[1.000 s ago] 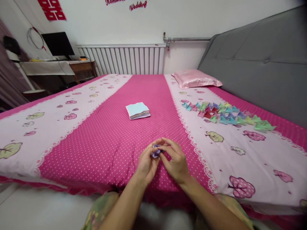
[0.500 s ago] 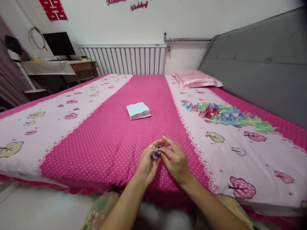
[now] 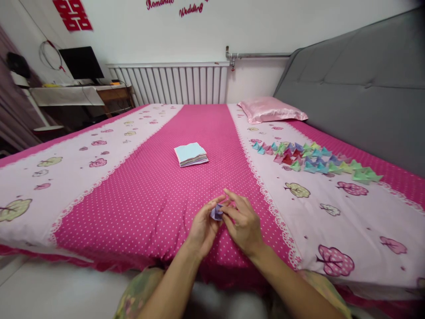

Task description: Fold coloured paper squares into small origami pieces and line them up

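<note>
A small folded purple paper (image 3: 216,213) is sitting between the person's two hands, above the near edge of the bed. One corner is pointing roughly toward twelve o'clock, away from the person, and its faceted left side is facing eight. Fingers are covering its right end, so I cannot tell which way its long axis is running.

The left hand (image 3: 202,228) is cupping it from eight o'clock, its thumb lying against the paper and its fingers curving around the far side. The right hand (image 3: 245,223) is coming in from between three and four o'clock, its thumb and index fingertip pinching the paper's right side, while another finger is extending toward eleven, over the left fingertips.

At eleven o'clock from the paper, a stack of square sheets (image 3: 191,153) is lying on the polka-dot strip of the bedspread (image 3: 146,186), a pale blue sheet facing up. At two o'clock, a cluster of folded paper boats (image 3: 321,167) in green, blue, pink, red, purple and yellow is stretching in a long band, its far end aiming near ten and its near end near four.

Farther out, a pink pillow (image 3: 272,110) is resting at one o'clock, and a grey headboard (image 3: 358,97) is rising at two.
</note>
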The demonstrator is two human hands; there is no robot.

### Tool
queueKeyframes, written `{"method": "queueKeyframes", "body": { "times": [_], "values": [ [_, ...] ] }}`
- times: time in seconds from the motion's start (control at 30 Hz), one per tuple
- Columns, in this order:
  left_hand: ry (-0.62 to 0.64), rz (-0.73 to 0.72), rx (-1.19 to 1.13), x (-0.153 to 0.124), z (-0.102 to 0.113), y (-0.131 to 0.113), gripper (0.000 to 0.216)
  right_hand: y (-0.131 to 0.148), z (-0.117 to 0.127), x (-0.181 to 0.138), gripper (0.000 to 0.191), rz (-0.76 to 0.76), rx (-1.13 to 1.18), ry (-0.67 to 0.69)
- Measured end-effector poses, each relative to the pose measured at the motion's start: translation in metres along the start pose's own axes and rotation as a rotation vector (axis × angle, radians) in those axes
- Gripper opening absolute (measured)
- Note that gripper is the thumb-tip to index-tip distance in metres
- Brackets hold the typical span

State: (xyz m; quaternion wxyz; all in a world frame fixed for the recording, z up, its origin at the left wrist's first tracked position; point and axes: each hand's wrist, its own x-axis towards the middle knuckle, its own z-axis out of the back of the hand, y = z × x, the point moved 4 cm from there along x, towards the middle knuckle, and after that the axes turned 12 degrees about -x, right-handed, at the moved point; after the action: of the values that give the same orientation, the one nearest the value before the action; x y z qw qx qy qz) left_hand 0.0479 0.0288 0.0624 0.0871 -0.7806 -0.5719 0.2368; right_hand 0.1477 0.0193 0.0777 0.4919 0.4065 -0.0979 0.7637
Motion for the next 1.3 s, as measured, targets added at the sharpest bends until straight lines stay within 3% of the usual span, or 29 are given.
{"method": "queueKeyframes", "body": {
  "times": [1.0,1.3],
  "values": [
    [0.024,0.151,-0.076,-0.0034,-0.0038,-0.001,0.029,-0.0058,-0.0072,0.0012,0.008,-0.027,0.127,0.027],
    [-0.02,0.143,-0.125,-0.0036,-0.0035,-0.0048,0.021,-0.0042,0.0011,0.007,0.035,-0.115,0.276,0.04]
  ]
}}
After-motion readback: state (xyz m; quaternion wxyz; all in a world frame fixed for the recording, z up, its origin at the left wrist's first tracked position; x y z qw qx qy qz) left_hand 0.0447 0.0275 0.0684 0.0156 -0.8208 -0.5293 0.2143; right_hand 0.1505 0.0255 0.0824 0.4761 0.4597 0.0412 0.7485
